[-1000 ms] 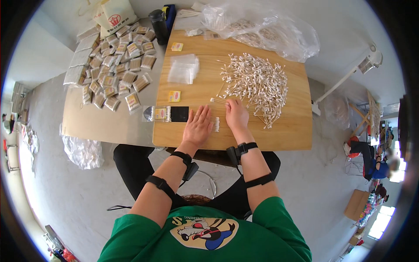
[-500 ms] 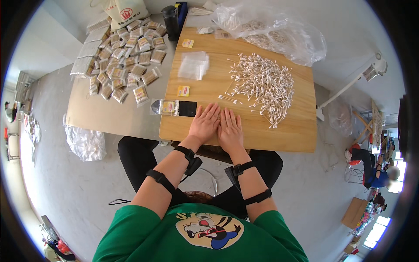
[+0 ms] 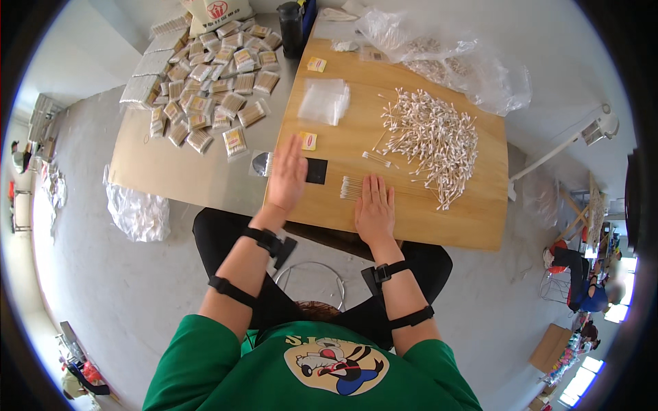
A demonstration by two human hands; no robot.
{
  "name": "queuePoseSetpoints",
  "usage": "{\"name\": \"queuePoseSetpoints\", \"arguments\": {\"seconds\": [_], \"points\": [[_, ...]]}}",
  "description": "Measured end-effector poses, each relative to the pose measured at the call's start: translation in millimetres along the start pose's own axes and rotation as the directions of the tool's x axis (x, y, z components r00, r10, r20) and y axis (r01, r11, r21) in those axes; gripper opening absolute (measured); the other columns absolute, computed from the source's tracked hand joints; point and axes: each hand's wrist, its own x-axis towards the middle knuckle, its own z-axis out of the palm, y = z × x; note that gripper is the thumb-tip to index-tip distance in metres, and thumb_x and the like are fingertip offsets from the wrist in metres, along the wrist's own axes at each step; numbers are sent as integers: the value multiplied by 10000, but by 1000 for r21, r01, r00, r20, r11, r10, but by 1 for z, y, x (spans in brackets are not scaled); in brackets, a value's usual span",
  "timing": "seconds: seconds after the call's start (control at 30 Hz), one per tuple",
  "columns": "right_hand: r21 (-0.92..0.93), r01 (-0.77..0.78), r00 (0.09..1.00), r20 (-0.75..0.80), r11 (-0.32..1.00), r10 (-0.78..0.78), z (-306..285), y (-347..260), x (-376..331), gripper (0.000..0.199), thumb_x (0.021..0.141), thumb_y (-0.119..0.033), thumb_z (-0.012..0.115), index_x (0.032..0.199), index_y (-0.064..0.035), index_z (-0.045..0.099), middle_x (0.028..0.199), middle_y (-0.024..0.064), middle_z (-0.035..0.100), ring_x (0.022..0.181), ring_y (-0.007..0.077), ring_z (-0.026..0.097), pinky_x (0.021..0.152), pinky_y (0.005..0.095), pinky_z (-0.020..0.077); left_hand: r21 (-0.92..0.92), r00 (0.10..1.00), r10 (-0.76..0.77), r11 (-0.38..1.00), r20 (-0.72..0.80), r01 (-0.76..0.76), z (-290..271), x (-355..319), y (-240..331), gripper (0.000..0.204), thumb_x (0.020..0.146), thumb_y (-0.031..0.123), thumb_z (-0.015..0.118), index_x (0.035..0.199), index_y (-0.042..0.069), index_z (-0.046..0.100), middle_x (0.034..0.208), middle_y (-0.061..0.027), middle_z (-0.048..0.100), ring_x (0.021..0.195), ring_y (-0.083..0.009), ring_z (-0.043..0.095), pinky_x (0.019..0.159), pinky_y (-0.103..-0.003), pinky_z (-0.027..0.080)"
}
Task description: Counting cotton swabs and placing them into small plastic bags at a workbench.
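Observation:
My left hand [image 3: 286, 179] is open, its fingers stretched out over the swab packet beside the black strip [image 3: 317, 171]. It hides most of that clear packet [image 3: 260, 163]. Flat on the wooden board lies my right hand [image 3: 375, 212], fingers straight and close together. Its fingers cover one end of a neat row of cotton swabs [image 3: 350, 188], whose other ends stick out to the left. A few stray swabs [image 3: 377, 159] rest just beyond the right fingertips. Farther right spreads a big loose pile of cotton swabs [image 3: 432, 140].
Clear empty bags [image 3: 322, 101] and small yellow cards [image 3: 308, 141] lie on the board [image 3: 452, 229]. Many filled swab packets [image 3: 223, 85] heap on the metal table at left, near a black bottle [image 3: 291, 31]. A large plastic bag [image 3: 480, 68] and a lamp [image 3: 600, 127] stand right.
My left hand has come away from the right one and moved left over the packet. The row of swabs now shows beside my right hand. The whole view has shifted slightly.

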Motion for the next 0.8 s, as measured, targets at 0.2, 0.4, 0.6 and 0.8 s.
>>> {"name": "queuePoseSetpoints", "arguments": {"seconds": [0.2,0.4,0.6,0.8], "points": [[42,42,998,-45,998,-40,6,-22,20,542,981,-241,449,1463,-1,381,1541,149,360,1445,291,303,1187,497,194,398,960,-144,917,241,38,-20,9,-51,527,1045,333,326,1504,74,331,1564,-131,312,1457,-297,264,1203,-446,173],[102,105,994,-45,989,-101,11,-53,48,541,983,-234,464,1473,-21,376,1534,136,372,1435,286,321,1186,490,208,141,971,-91,988,219,60,-18,7,-65,513,1049,302,321,1507,70,327,1572,-100,304,1457,-301,263,1200,-450,179],[89,138,988,-82,986,-131,12,-68,62,513,955,-219,518,1425,-25,458,1496,120,437,1407,261,374,1173,483,246,18,978,-51,999,202,49,-18,6,-70,509,1050,288,313,1506,62,332,1554,-118,336,1447,-336,276,1191,-468,192],[99,127,990,-66,987,-121,11,-81,66,529,938,-209,542,1427,-25,459,1496,115,439,1406,257,376,1170,485,252,-47,982,-31,998,185,40,-18,8,-71,517,1051,305,303,1502,54,338,1552,-127,337,1440,-349,287,1184,-476,199]]}}
